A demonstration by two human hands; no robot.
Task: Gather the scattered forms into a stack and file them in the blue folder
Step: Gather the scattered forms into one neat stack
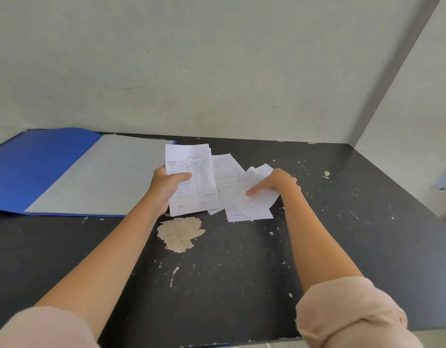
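Note:
My left hand grips a small stack of white ruled forms, thumb across the top sheet, held just above the dark table. To its right, several loose forms lie overlapping on the table. My right hand pinches one of these sheets at its right side, thumb on top. The blue folder lies open at the back left, with a pale grey inner page facing up.
The black table is chipped, with a large tan patch of bare board just in front of the forms. A pale wall runs along the back and a side wall closes the right. The table's front edge is near my sleeves.

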